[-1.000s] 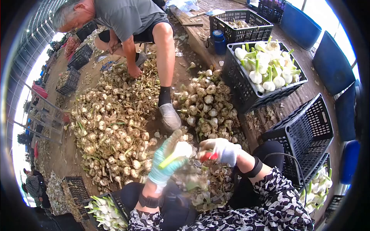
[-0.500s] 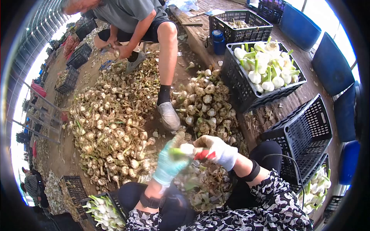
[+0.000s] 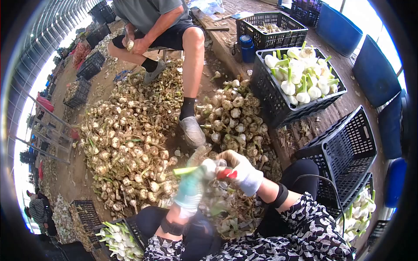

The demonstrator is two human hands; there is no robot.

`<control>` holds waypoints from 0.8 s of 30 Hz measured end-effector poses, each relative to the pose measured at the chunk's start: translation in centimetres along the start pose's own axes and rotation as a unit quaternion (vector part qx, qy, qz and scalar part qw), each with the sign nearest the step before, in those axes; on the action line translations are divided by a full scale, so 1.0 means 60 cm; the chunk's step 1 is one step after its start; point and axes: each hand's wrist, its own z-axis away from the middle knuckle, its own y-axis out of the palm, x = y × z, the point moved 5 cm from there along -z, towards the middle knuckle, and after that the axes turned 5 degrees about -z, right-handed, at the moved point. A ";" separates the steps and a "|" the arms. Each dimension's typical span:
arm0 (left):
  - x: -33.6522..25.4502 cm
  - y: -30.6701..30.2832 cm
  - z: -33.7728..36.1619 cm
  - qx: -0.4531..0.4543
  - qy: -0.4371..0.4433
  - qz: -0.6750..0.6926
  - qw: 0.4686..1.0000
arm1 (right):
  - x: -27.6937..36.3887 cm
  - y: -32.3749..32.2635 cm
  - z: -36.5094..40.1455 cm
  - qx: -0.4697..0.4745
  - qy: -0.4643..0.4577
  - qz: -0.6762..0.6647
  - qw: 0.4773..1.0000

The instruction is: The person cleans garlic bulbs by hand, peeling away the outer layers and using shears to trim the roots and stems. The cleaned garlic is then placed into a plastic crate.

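A white garlic bulb (image 3: 209,168) with a green stem pointing left is gripped in my left hand (image 3: 190,191), which wears a teal and white glove blurred by motion. Close against the bulb's right side is my right hand (image 3: 245,174) in a white glove. Its fingers are closed around a small red-handled tool (image 3: 227,174), whose working end I cannot make out. Beneath both hands lies a heap of garlic peelings (image 3: 233,209). Unpeeled garlic bulbs (image 3: 126,156) cover the ground ahead and to the left, with another pile (image 3: 235,113) ahead.
A seated person (image 3: 152,26) opposite holds a bulb; their shoe (image 3: 192,130) stands between the piles. At right are a black crate (image 3: 278,104) of clean garlic and a tilted crate (image 3: 348,143). Another garlic-filled crate (image 3: 133,226) sits at lower left. Blue barrels (image 3: 375,71) line the right side.
The bulb has shifted slightly left and up between my hands, its green stem now showing more clearly. The person opposite has leaned back and raised their hands a little.
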 end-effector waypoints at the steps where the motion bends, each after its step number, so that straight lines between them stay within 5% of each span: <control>1: 0.010 -0.005 0.003 -0.064 -0.063 0.154 0.984 | -0.011 0.006 0.004 0.011 0.005 0.029 0.999; 3: 0.006 -0.010 0.006 -0.107 -0.076 0.190 0.973 | -0.020 0.008 0.009 0.018 0.036 0.051 0.998; 5: -0.004 -0.011 0.007 -0.057 -0.016 0.164 0.985 | -0.028 -0.007 0.002 -0.024 0.104 -0.130 0.986; 6: -0.003 -0.011 0.003 -0.051 -0.056 0.188 0.979 | -0.023 -0.001 0.005 -0.016 0.091 -0.161 0.983; 9: -0.026 0.007 0.016 -0.067 -0.015 0.162 0.984 | -0.008 0.025 0.011 0.003 0.039 -0.010 0.999; 11: -0.002 -0.020 0.002 -0.106 0.000 0.119 0.987 | -0.022 0.009 0.009 -0.049 0.095 -0.096 0.990; 13: -0.008 -0.016 -0.010 0.027 -0.036 0.397 0.917 | 0.002 -0.011 0.005 -0.117 0.116 -0.131 0.978; 15: -0.013 -0.031 -0.009 -0.014 0.024 0.335 0.942 | -0.015 -0.016 0.006 -0.148 0.137 -0.153 0.967; 17: -0.011 -0.037 0.001 -0.130 -0.060 0.283 0.948 | -0.044 0.020 0.016 0.072 0.145 -0.057 0.985; 19: -0.015 -0.036 0.006 -0.180 -0.049 0.235 0.954 | -0.039 0.023 0.021 0.138 0.109 0.025 0.984; 20: -0.020 -0.037 0.003 -0.137 -0.018 0.255 0.957 | -0.023 0.010 0.019 0.114 0.038 0.295 0.948; 21: -0.025 -0.036 0.000 -0.093 0.015 0.275 0.957 | -0.002 0.005 0.017 0.080 -0.037 0.542 0.836; 22: -0.023 -0.041 0.001 -0.135 0.042 0.239 0.961 | -0.001 -0.001 0.010 0.044 -0.080 0.368 0.925; 23: -0.018 -0.045 0.002 -0.137 0.043 0.242 0.959 | 0.004 -0.002 0.013 0.047 -0.079 0.370 0.924; 24: -0.014 -0.045 0.003 -0.126 0.025 0.232 0.964 | 0.016 -0.001 0.015 0.054 0.021 0.305 0.951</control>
